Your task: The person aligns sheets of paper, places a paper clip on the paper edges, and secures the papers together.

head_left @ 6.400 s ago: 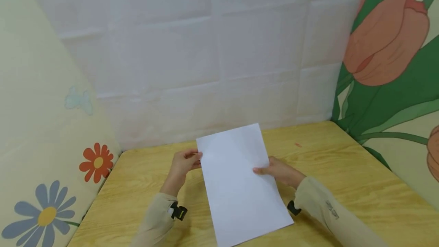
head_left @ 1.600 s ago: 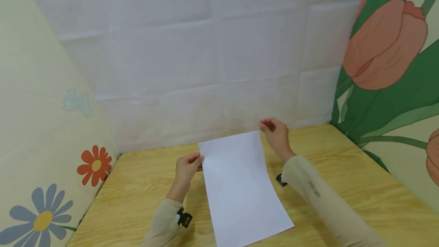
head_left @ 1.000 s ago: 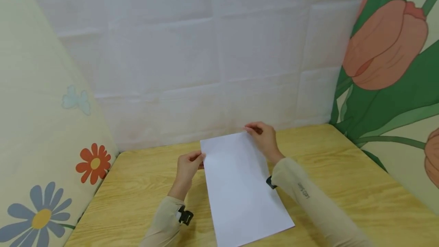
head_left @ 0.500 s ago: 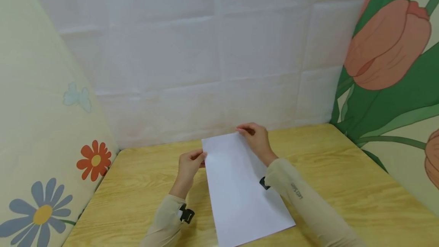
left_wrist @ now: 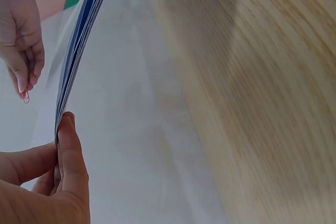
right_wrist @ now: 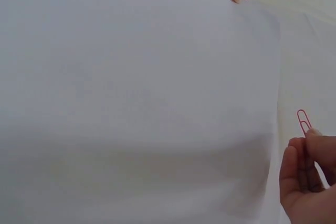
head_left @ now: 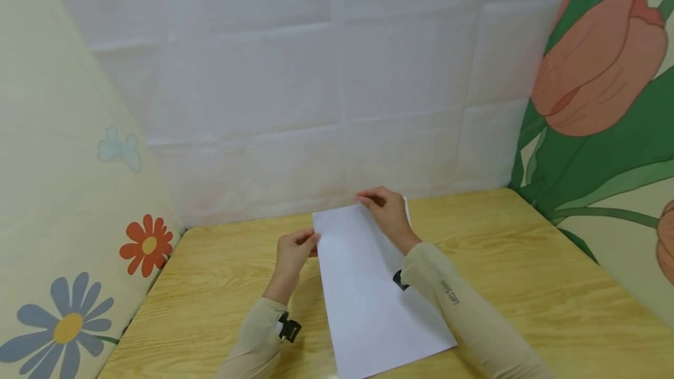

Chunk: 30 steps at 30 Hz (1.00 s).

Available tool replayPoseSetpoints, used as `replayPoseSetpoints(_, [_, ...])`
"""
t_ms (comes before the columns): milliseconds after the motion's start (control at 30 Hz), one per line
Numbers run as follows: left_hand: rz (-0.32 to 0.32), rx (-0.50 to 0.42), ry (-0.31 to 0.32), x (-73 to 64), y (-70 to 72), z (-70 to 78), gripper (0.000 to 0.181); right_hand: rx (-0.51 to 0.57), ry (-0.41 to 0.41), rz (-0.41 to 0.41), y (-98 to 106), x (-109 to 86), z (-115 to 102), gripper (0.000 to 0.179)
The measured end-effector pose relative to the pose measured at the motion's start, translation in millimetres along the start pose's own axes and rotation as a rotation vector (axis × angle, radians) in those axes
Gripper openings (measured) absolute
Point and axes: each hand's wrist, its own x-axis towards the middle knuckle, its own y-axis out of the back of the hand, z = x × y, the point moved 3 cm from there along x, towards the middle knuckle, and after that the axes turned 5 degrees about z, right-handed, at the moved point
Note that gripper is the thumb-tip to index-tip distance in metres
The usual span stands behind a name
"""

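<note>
White paper [head_left: 368, 297], which the left-wrist view shows me edge-on as several layers, stretches out at 6 o'clock, its near end cut off by the frame. Around its own 10 o'clock I see the left hand [head_left: 288, 257] pinching the edge between thumb and fingers. At the sheet's 12 o'clock, the right hand [head_left: 388, 214] holds a red paper clip [right_wrist: 303, 120] in its fingertips, beside the far edge and apart from it. Beyond the wood-grained table [head_left: 210, 291], I have creased white cloth [head_left: 263, 81] at 12 o'clock.
</note>
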Motion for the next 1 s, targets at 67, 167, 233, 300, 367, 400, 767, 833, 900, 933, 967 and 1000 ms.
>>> replayPoseSetpoints(67, [0.002,0.002,-0.001,0.4,-0.3,-0.2,0.022,0.001,0.006,-0.009,-1,-0.6,-6,0.012])
replayPoseSetpoints(167, [0.002,0.0,-0.002,0.1,-0.7,0.3,0.022,0.0,0.001,-0.017,-3,-0.8,-4,0.012])
replayPoseSetpoints(233, [-0.001,0.001,-0.007,-0.1,-0.9,0.8,0.023,-0.003,-0.008,-0.02,-6,-0.4,5,0.012])
replayPoseSetpoints(300, [0.0,0.003,-0.004,-0.4,-1.0,1.2,0.023,-0.009,-0.025,-0.025,-9,0.3,14,0.012])
replayPoseSetpoints(367, [-0.001,0.005,-0.008,-0.6,-1.0,1.6,0.023,-0.003,-0.04,-0.03,-11,0.7,22,0.012])
replayPoseSetpoints(400, [-0.001,0.005,-0.009,-0.7,-1.0,1.7,0.023,-0.002,-0.045,-0.034,-12,0.8,23,0.012])
replayPoseSetpoints(767, [-0.005,0.007,-0.021,-1.0,-3.9,3.8,0.023,-0.021,0.019,-0.077,-19,2.5,21,0.008])
replayPoseSetpoints(833, [-0.01,0.005,-0.027,-1.5,-4.6,4.2,0.023,-0.014,0.03,-0.089,-20,2.0,20,0.009])
replayPoseSetpoints(900, [-0.013,0.004,-0.03,-1.7,-5.3,4.6,0.023,-0.003,0.035,-0.098,-20,1.3,19,0.009])
replayPoseSetpoints(933, [-0.014,0.004,-0.032,-1.8,-5.7,4.9,0.023,0.003,0.035,-0.104,-21,0.9,19,0.01])
replayPoseSetpoints(967, [-0.017,0.002,-0.036,-1.9,-6.1,5.2,0.023,0.01,0.036,-0.109,-21,0.5,18,0.01])
replayPoseSetpoints(1000, [-0.019,0.003,-0.034,-2.0,-6.5,5.3,0.023,0.013,0.035,-0.113,-22,0.1,18,0.01])
